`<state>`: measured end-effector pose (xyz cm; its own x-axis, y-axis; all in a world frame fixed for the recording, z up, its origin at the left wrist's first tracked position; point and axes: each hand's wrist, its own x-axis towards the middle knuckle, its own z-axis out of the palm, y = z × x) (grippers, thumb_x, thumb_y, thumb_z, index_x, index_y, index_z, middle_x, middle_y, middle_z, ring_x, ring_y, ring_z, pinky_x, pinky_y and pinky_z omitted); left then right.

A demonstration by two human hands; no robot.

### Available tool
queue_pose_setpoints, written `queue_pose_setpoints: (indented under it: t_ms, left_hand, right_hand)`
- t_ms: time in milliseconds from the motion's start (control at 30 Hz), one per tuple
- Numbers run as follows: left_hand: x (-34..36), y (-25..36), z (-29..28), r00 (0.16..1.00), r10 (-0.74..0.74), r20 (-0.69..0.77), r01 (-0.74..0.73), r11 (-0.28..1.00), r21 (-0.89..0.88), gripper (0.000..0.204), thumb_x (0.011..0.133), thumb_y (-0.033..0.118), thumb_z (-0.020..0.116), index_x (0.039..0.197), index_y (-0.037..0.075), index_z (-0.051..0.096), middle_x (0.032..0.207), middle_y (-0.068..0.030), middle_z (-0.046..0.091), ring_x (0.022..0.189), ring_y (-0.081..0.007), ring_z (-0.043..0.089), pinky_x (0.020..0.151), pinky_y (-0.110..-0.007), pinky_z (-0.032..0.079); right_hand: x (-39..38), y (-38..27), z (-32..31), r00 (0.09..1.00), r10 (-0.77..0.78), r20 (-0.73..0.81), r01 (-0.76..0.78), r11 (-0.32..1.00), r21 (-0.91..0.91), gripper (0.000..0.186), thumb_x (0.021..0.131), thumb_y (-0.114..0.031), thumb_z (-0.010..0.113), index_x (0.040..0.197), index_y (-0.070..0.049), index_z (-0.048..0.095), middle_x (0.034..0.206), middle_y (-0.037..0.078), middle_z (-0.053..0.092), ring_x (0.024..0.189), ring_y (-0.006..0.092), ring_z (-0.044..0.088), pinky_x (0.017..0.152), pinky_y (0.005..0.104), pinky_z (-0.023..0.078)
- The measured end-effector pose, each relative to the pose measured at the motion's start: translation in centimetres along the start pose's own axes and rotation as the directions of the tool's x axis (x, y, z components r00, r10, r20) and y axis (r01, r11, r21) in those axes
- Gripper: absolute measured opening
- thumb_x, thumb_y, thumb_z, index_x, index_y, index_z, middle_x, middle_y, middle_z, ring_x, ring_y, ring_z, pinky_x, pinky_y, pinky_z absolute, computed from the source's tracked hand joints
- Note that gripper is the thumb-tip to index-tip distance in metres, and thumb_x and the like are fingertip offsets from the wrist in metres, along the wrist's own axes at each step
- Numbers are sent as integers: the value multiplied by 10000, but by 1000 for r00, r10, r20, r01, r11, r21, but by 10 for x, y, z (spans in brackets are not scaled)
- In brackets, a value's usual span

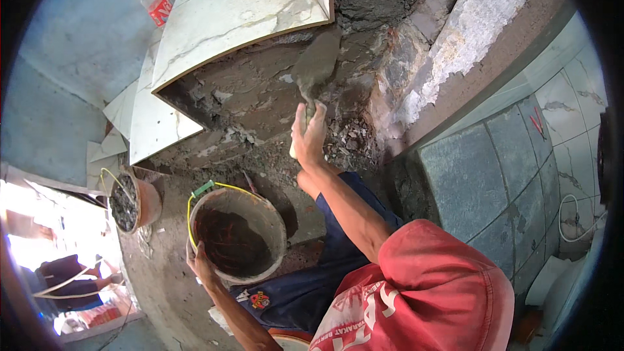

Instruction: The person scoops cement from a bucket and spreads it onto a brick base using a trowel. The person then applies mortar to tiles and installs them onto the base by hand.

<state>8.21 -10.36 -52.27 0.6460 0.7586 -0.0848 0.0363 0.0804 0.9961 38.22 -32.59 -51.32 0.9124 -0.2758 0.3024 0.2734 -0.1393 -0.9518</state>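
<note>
My right hand [309,130] grips the trowel [315,58] by its handle, with the mortar-coated blade raised over or against the rough mortar surface [240,91] below a marble-look tiled block [240,0]. My left hand [200,257] holds the left rim of a grey bucket [277,234] that has dark wet residue inside and a yellow handle with a green grip. A tool, too small to name, lies behind the bucket.
A second bucket [148,201] of grey material stands at left, near stacked tiles [117,117] and a plastic bottle [156,6]. A concrete ledge [487,39] and grey tiled surface [481,182] lie at right. Someone's dark clothing [65,289] shows in the bright lower-left opening.
</note>
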Motion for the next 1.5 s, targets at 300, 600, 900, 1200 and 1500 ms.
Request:
queue_pose_setpoints:
  t_ms: [300,600,900,1200,1500]
  left_hand:
    - [1,-2,-3,1000,-7,-7,7,999,45,401,802,-27,450,1201,-68,461,1135,-127,545,1017,-191,529,914,-293,381]
    - [-9,-14,5,998,21,-67,-24,999,-48,421,748,-54,451,1167,-80,484,1101,-128,561,991,-195,536,898,-284,386]
    - [-20,-29,-33,904,-37,-426,230,882,411,414,799,92,532,1202,15,476,1034,-150,595,942,-224,562,818,-318,427]
    - [25,-19,-85,636,-647,-421,760,430,487,597,809,181,493,1301,128,159,967,-306,557,873,-458,562,695,-518,490]
    - [-60,-54,-29,582,-552,-598,768,615,179,690,733,146,587,1298,48,202,1006,-312,547,937,-433,558,789,-454,476]
  right_hand:
    - [-52,31,20,984,-99,149,140,943,-301,178,891,-145,473,907,13,392,662,204,546,596,388,561,474,418,400]
    - [10,28,26,992,106,74,-106,994,-8,252,888,-131,472,1057,27,370,731,209,558,674,375,571,563,436,430]
    - [-157,55,-10,632,467,619,-559,828,-53,177,893,-218,498,967,-59,476,771,21,544,633,90,526,553,243,451]
    - [-99,-23,-20,270,295,916,271,890,-367,182,791,-165,597,854,-20,506,695,129,548,582,258,542,570,344,425]
    - [-12,-113,-112,144,403,904,330,841,-428,166,743,-46,550,866,10,454,634,73,470,462,151,517,411,286,412]
